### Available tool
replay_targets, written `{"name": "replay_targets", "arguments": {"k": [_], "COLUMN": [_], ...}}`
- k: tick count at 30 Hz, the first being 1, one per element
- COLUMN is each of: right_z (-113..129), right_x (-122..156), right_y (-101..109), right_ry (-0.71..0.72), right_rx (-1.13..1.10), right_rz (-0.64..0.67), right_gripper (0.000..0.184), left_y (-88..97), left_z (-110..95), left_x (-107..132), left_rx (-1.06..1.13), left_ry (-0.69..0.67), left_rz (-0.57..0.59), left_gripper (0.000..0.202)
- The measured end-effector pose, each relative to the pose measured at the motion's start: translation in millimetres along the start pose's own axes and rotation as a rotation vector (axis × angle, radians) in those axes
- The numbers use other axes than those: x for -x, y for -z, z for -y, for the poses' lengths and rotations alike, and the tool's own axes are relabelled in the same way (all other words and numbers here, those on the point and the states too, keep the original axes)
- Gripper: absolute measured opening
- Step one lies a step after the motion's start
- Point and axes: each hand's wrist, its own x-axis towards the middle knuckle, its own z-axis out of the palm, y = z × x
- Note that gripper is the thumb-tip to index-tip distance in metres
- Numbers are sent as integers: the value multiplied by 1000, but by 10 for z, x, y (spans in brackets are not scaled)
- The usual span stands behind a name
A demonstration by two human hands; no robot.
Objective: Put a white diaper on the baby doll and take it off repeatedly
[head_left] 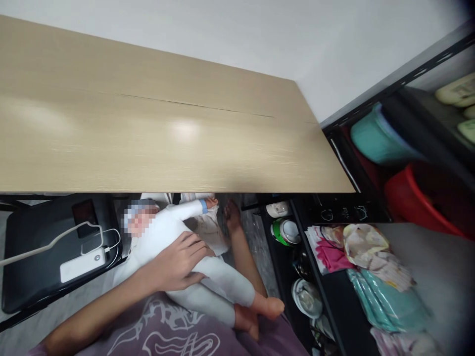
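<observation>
A baby doll (166,232) in a white outfit with blue cuffs lies on its back across my lap. Its head points left and its bare feet lie to the right. My left hand (187,259) is laid over its hip, fingers curled round the far side and thumb by the nearer leg, holding it. Beyond the doll, my right hand (232,213) reaches down just below the table edge, close to a pale crumpled bundle (210,230). Its fingers are dark and blurred.
A wooden tabletop (166,148) overhangs the doll. To the left, a black seat (33,247) bears a white power bank (82,265) with a cable. Black shelves (345,291) at right hold tins, cloths and a teal packet (389,301); a red basin (419,198) stands above.
</observation>
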Motion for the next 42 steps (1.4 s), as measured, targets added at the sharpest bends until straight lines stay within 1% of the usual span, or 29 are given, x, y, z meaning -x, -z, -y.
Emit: {"name": "replay_targets", "arguments": {"k": [1,3,4,6,9,11,13,16,18,20,21,22,24,26,27,28,29,31,32,34,36,37,38,39,40,41,42], "right_z": [-43,-114,-139,-171,-192,-198,-192,-151,-113,-71,-47,-18,63,183,255,332,412,568,642,779,906,967,1026,1083,1137,1185,1228], "right_x": [25,135,220,417,631,637,543,366,326,382,441,513,671,800,838,853,843,750,676,507,362,313,283,271,273,285,302], "right_y": [0,-42,-86,-221,-500,-691,-845,-950,-907,-769,-670,-557,-317,-105,-28,21,40,-14,-78,-239,-385,-435,-466,-478,-478,-470,-461], "right_ry": [0,14,33,128,315,359,340,340,356,371,369,365,369,440,502,573,643,745,770,768,743,742,753,775,806,836,862], "right_rx": [31,90,108,160,340,442,461,457,450,443,437,428,397,360,351,353,364,417,451,532,619,659,692,717,732,741,746], "right_rz": [-26,-66,-64,16,180,202,179,168,171,178,160,122,-18,-135,-142,-111,-41,165,279,482,623,665,685,691,688,683,679], "right_gripper": [39,43,44,45,53,54,54,48,45,48,51,53,52,50,52,54,56,57,56,54,47,42,36,32,30,29,28], "left_y": [-3,-14,-20,-27,-23,-19,-21,-40,-53,-59,-59,-59,-63,-73,-79,-84,-86,-77,-65,-32,-6,-7,-20,-49,-93,-149,-213], "left_z": [0,4,6,6,-2,-6,-4,10,19,24,25,25,28,32,33,34,32,22,13,-5,-12,-6,8,30,57,87,116], "left_x": [1,6,9,13,10,8,9,9,8,7,9,12,22,32,34,33,27,-4,-26,-60,-20,54,175,345,559,807,1072], "left_rx": [0,-9,-15,-26,-37,-37,-36,-42,-43,-41,-40,-38,-41,-52,-60,-64,-64,-54,-49,-43,-7,30,67,90,97,60,-2], "left_ry": [-2,-6,-9,-13,-13,-16,-18,-21,-27,-27,-23,-18,-10,-15,-22,-31,-39,-53,-61,-67,-66,-62,-52,-27,20,99,245], "left_rz": [0,2,4,8,22,29,26,16,8,4,2,1,7,19,26,33,37,46,51,51,26,-7,-71,-174,-308,-488,-674], "left_gripper": [39,39,39,39,37,36,37,40,40,40,41,41,43,44,44,45,45,46,47,46,47,47,44,39,33,28,22]}}
